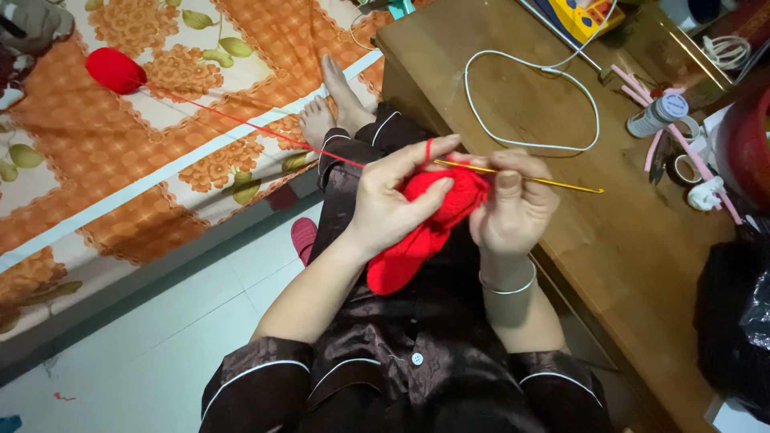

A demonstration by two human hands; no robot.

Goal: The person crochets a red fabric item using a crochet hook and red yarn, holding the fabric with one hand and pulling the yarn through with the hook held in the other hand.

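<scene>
My left hand (393, 200) grips a red crocheted piece (425, 232) that hangs down over my lap, with red yarn looped over its raised forefinger. My right hand (513, 208) pinches a thin yellow crochet hook (529, 178) whose free end points right over the wooden table; the other end goes into the red work between the two hands. A taut red strand (241, 120) runs from my left forefinger up left to a red yarn ball (115, 70) lying on the orange flowered bedspread (120, 184). A silver bangle sits on my right wrist.
A wooden table (626, 248) stands at my right with a looped white cable (533, 100), tape rolls (682, 164), pink sticks and a small bottle (658, 115). A black plastic bag (734, 321) is at the right edge. My bare feet (333, 104) rest on the bed; a red slipper (303, 238) lies on the white floor.
</scene>
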